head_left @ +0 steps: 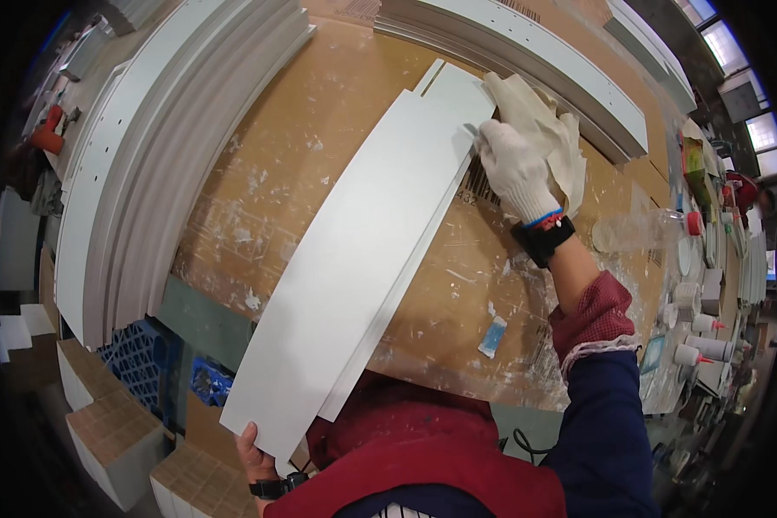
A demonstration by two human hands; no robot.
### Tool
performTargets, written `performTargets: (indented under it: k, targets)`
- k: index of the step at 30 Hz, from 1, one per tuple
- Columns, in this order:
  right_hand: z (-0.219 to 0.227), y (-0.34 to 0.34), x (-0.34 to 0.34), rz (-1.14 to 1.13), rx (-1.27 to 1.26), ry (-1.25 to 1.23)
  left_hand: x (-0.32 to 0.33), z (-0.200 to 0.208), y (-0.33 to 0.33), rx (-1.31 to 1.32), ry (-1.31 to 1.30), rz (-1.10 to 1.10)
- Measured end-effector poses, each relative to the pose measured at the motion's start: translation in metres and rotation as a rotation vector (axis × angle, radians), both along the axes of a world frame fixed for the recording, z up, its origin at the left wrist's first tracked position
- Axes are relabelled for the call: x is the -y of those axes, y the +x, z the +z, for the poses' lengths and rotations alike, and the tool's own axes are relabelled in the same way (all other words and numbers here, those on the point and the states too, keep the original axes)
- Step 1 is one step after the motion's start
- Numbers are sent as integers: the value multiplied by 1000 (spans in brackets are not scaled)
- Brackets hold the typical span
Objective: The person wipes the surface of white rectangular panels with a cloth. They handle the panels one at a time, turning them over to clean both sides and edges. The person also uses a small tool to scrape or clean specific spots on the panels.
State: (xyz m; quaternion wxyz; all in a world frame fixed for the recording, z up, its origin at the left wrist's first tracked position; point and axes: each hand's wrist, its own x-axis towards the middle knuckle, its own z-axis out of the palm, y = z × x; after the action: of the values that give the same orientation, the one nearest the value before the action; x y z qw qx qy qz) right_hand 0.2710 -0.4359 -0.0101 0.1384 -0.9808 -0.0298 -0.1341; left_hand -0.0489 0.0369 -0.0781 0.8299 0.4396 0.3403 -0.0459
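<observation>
A long white panel with one curved edge lies slantwise across the cardboard-covered table, its near end overhanging the front edge. My bare left hand grips that near corner, thumb on top and the other fingers mostly hidden. A narrow slot cuts into the panel's far end. There my right hand, in a white knit glove, is closed at the right edge. From its fingers juts a small grey blade-like tip; the rest of it is hidden. Right beside the glove is a crumpled beige cloth.
Stacked white profiled boards stand along the left, and another stack lines the back. A clear bottle with a red cap lies at the right, near several small white bottles. A blue scrap rests on the cardboard.
</observation>
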Motion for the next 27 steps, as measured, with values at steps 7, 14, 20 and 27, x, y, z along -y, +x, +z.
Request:
performTargets:
  k: [7,14,20,27]
  targets:
    - [-11,-2,0,31,0,31,-2,-3,0,-19,-7,6]
    - [-7,1,2,80,-56,109,1,1,1,10,-12,-2]
    - [-6,-5,-3,180,5,157,1,-2,1,6,-8,4]
    - [-8,-6,-1,154,-34,113,-3,-3,-3,-9,-2,2]
